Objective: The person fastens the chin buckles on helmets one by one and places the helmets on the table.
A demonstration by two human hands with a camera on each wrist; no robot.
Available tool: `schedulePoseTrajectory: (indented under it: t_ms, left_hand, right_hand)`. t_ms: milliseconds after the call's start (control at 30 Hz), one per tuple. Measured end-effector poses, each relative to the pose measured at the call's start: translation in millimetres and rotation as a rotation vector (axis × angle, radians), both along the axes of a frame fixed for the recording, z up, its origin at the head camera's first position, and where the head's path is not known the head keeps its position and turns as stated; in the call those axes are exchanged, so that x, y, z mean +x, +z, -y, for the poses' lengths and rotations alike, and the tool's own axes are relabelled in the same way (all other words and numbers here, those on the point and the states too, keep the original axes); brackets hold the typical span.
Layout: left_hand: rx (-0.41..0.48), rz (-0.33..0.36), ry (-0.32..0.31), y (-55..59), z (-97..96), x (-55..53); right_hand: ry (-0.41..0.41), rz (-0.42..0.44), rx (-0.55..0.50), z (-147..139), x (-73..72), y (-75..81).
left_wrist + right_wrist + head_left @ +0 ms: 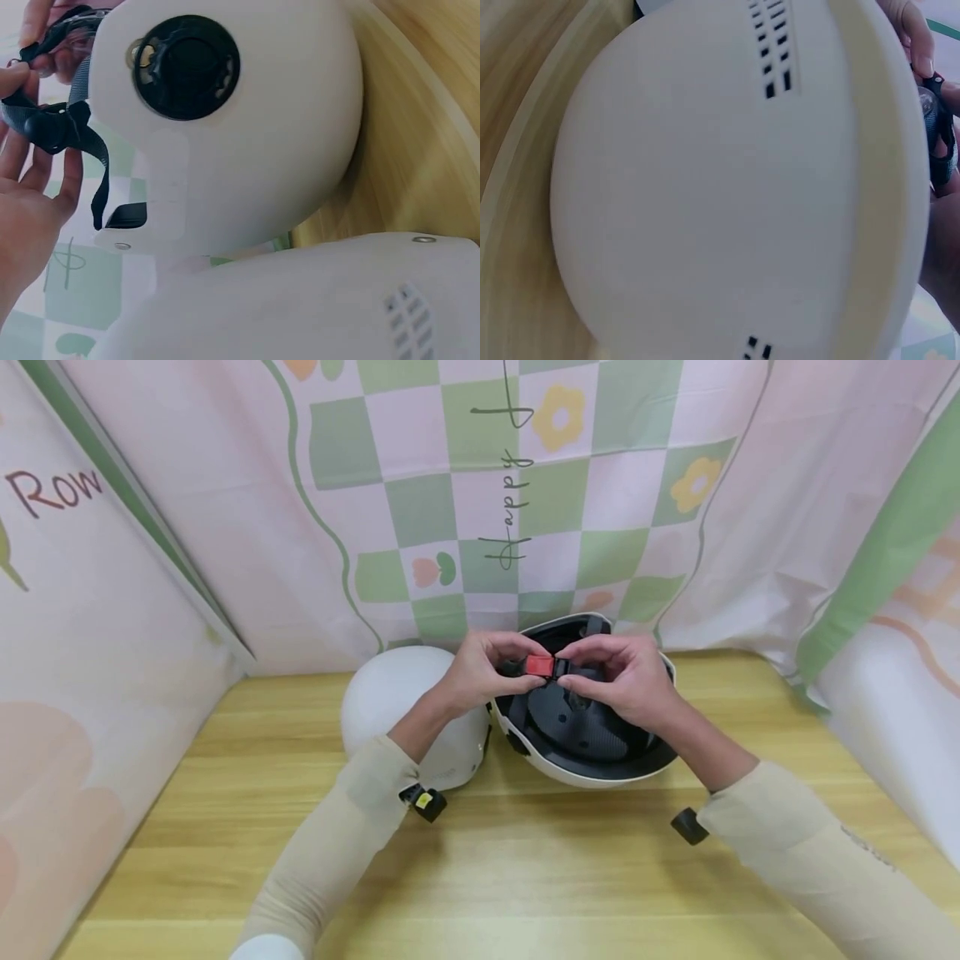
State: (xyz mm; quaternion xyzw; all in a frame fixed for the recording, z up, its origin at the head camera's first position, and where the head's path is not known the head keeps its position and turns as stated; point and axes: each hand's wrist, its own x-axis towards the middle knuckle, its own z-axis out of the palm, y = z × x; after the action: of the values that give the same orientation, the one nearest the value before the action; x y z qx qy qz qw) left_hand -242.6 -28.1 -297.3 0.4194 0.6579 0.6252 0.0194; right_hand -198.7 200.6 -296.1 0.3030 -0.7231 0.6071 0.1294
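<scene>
Over an upturned white helmet (573, 774) with a black lining, both hands meet at a chin strap buckle (539, 666). My left hand (480, 672) pinches its red part between thumb and fingers. On the other side, my right hand (626, 681) pinches the black end of the same buckle, close against the red part. The black strap (94, 142) loops from the left fingers down past the helmet's edge in the left wrist view. A round black dial (187, 67) sits on the shell there. In the right wrist view the shell covers most of the right hand's work.
A second white helmet (408, 702) stands dome up to the left, close beside the upturned one and under the left forearm. Both are on a wooden table (495, 868). A patterned cloth (420, 502) hangs behind, with more cloth at both sides.
</scene>
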Motion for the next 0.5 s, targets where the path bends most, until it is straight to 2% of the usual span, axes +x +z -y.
schedulePoseTrajectory:
  t_ms: [200, 367, 500]
  left_hand:
    - [-0.092, -0.067, 0.063, -5.3, 0.1, -1.9]
    - [-0.232, -0.22, 0.14, -5.4, 1.3, -0.5]
    - [-0.299, -0.297, 0.175, -4.9, 0.9, 2.6]
  right_hand:
    - [-0.036, -0.025, 0.1, -3, 0.4, 0.1]
    - [-0.095, -0.055, 0.266, -8, 0.8, 0.7]
    - [-0.132, -0.077, 0.361, -13, 1.2, 0.9]
